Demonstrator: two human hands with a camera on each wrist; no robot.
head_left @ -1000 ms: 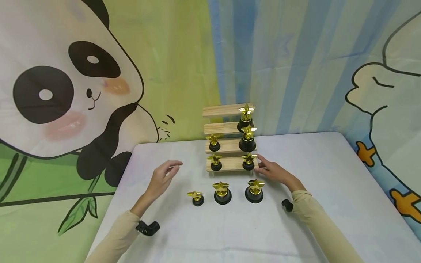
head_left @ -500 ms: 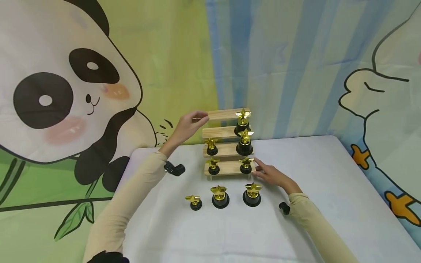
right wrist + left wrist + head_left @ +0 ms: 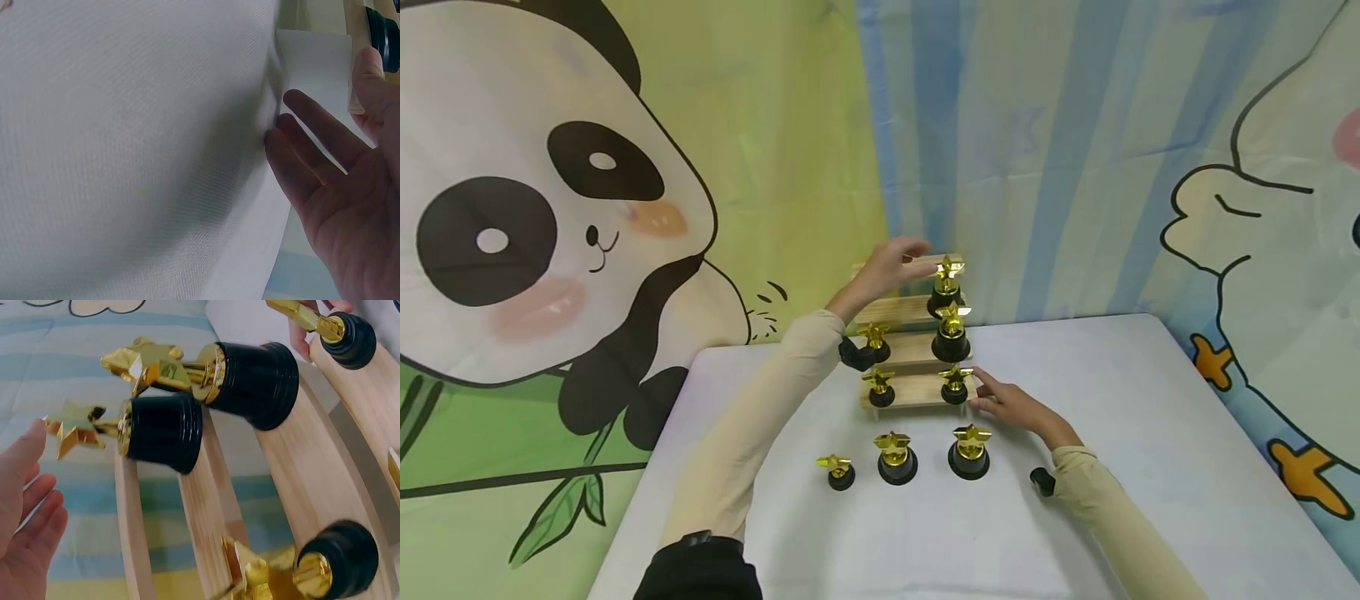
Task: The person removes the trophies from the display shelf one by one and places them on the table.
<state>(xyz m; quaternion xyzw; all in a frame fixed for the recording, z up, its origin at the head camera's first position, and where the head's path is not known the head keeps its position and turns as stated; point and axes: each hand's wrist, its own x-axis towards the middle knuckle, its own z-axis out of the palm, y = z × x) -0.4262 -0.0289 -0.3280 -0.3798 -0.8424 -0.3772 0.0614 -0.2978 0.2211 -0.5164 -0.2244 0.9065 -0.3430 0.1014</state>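
A tiered wooden display rack point(image 3: 916, 390) holds several gold star trophies on black bases. My left hand point(image 3: 889, 265) is raised over the rack's upper left, holding nothing. In the left wrist view its thumb tip comes right at the star of the highest trophy point(image 3: 162, 432), its other fingers loosely bent. A larger trophy point(image 3: 951, 343) sits one tier lower on the right. My right hand point(image 3: 1013, 407) pinches the right end of the lowest shelf between thumb and index finger, its other fingers extended. Beside that end stands a small trophy point(image 3: 954, 387).
On the white table point(image 3: 1090, 375), before the rack, stand a small trophy point(image 3: 841, 475) and two larger ones, a middle trophy point(image 3: 897, 462) and a right trophy point(image 3: 969, 458). Small trophies occupy the left of the lower two shelves. A printed curtain point(image 3: 805, 150) hangs behind.
My left hand has moved from the table's left side up and right, past the top shelf's left end, to the highest trophy. My right hand stays at the rack; the head view has shifted slightly.
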